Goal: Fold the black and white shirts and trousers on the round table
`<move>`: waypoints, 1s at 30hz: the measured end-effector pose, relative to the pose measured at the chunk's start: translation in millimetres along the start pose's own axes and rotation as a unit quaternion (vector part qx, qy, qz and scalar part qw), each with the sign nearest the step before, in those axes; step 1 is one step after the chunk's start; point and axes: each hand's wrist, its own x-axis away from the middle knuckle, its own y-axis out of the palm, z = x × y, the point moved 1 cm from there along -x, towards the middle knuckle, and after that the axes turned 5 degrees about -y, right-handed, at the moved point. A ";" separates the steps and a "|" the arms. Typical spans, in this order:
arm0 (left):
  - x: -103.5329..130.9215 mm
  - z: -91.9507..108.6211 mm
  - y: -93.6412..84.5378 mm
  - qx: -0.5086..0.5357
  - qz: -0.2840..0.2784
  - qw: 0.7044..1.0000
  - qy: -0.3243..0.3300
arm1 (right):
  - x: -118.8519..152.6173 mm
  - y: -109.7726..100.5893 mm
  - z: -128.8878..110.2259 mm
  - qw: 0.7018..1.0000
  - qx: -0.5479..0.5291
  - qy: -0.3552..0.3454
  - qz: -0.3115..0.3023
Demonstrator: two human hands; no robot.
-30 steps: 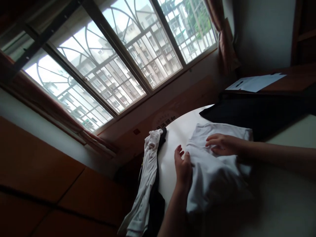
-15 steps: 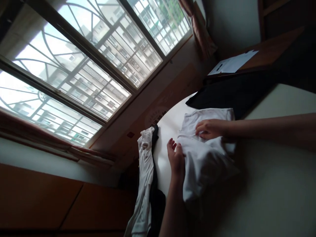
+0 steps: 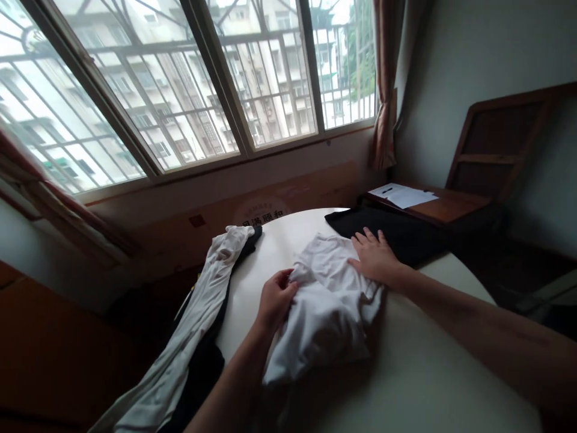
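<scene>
Pale garment (image 3: 216, 264): stretched over dark cloth (image 3: 205, 364) along the table's left side, from 8 to 10 o'clock of the white cloth.
White cloth (image 3: 327, 307): rumpled on the round table (image 3: 433, 349), straight ahead of the wearer; its long axis runs roughly 7 to 1 o'clock, the near end bunched and in shadow.
Left hand (image 3: 276, 299): at the cloth's 9 o'clock edge, the nearer hand to the wearer; fingers curled, thumb near the forefinger. Whether fabric is pinched between them, I cannot tell.
Right hand (image 3: 375, 257): palm down at the cloth's 2 o'clock edge, fingers spread and pointing to 11.
Cloth from fingers: towards 3 o'clock from the left ones, towards 8 from the right.
Black fabric (image 3: 412, 234): at 2 o'clock, just beyond the right hand.
Paper (image 3: 406, 196): farther off at 1 o'clock, flat on a brown side table (image 3: 466, 204).
Window (image 3: 277, 90): barred, farthest, around 11 to 12.
</scene>
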 end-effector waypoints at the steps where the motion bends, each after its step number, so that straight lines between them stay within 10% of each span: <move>1: 0.0 0.5 -0.5 -0.003 -0.001 1.000 0.005 | -1.8 0.1 5.9 1.000 0.008 0.017 -0.018; 8: 1.6 0.4 -4.9 -0.024 0.021 0.998 0.048 | -6.6 0.3 16.5 1.000 -0.011 0.009 -0.019; 15: 4.2 9.8 -9.6 0.075 0.050 0.995 0.045 | -9.5 -18.4 16.9 0.979 -0.171 0.004 0.115; 22: -3.1 26.4 -38.0 0.235 0.137 0.960 0.061 | -17.5 -39.5 54.6 0.723 -0.640 0.041 0.259; 30: -1.1 54.4 -100.5 0.315 0.411 0.837 0.176 | 15.7 -118.0 80.4 0.525 -0.617 -0.072 0.582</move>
